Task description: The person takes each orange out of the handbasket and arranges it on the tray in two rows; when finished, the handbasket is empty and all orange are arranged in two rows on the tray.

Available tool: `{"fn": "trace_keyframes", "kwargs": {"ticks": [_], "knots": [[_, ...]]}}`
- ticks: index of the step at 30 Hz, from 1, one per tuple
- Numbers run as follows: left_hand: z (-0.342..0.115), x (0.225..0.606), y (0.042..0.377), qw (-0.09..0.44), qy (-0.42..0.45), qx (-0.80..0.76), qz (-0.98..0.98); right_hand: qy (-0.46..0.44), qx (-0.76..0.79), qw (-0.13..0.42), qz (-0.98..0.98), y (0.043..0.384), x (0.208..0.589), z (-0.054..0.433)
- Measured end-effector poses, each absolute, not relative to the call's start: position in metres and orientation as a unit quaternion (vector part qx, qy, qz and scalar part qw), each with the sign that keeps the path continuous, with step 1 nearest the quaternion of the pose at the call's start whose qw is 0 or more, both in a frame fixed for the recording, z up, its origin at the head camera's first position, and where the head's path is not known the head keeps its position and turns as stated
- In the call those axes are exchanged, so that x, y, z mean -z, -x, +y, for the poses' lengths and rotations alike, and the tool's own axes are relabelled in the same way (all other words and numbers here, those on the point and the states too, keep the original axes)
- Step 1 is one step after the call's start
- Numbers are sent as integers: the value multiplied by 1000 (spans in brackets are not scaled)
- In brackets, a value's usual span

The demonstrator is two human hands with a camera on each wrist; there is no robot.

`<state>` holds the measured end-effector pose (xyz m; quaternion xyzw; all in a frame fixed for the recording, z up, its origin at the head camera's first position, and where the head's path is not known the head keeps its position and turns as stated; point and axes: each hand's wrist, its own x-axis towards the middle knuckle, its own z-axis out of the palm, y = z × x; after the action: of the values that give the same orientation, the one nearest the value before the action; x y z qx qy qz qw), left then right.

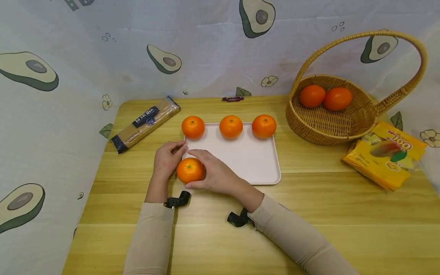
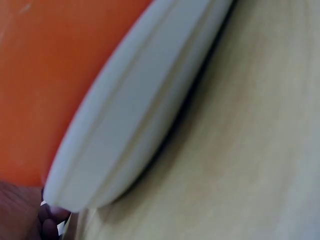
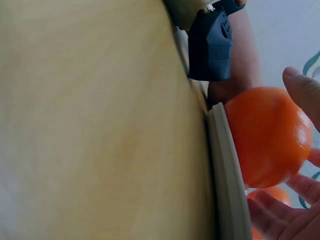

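An orange [image 1: 190,170] with a green stem spot sits at the near left corner of the white tray [image 1: 254,162]. My right hand [image 1: 220,173] holds it from the right, thumb on the near side and fingers on the far side. In the right wrist view the right hand [image 3: 295,210] curves about the orange [image 3: 267,140], just over the tray's rim. My left hand [image 1: 168,158] is at the tray's left edge, thumb and forefinger tips meeting at the rim. Three more oranges, left [image 1: 193,127], middle [image 1: 231,126] and right [image 1: 264,126], line the tray's far side.
A wicker basket [image 1: 330,128] with a tall handle stands at the back right, with two orange-red fruits [image 1: 324,98] inside. Beside it lies a yellow snack bag [image 1: 386,156]. A spaghetti packet [image 1: 146,124] lies at the back left, and a purple wrapped candy [image 1: 233,99] near the far edge.
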<state>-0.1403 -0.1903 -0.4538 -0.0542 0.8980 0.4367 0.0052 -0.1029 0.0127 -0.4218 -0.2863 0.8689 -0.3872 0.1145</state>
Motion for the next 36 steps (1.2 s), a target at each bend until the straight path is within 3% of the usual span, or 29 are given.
{"fn": "trace_keyframes", "kwargs": {"ticks": [10, 18, 23, 31, 36], "knots": [[-188, 457, 141, 21, 69, -444, 893, 248, 434, 82, 862, 113, 405, 43], [-188, 457, 141, 25, 86, -446, 890, 203, 433, 20, 878, 122, 394, 87], [-189, 456, 140, 24, 89, -444, 891, 168, 378, 4, 911, 126, 383, 124], [-188, 453, 142, 24, 81, -446, 891, 154, 249, -67, 954, 139, 359, 194], [-188, 454, 142, 29, 85, -449, 889, 144, 192, -76, 968, 152, 343, 238]]}}
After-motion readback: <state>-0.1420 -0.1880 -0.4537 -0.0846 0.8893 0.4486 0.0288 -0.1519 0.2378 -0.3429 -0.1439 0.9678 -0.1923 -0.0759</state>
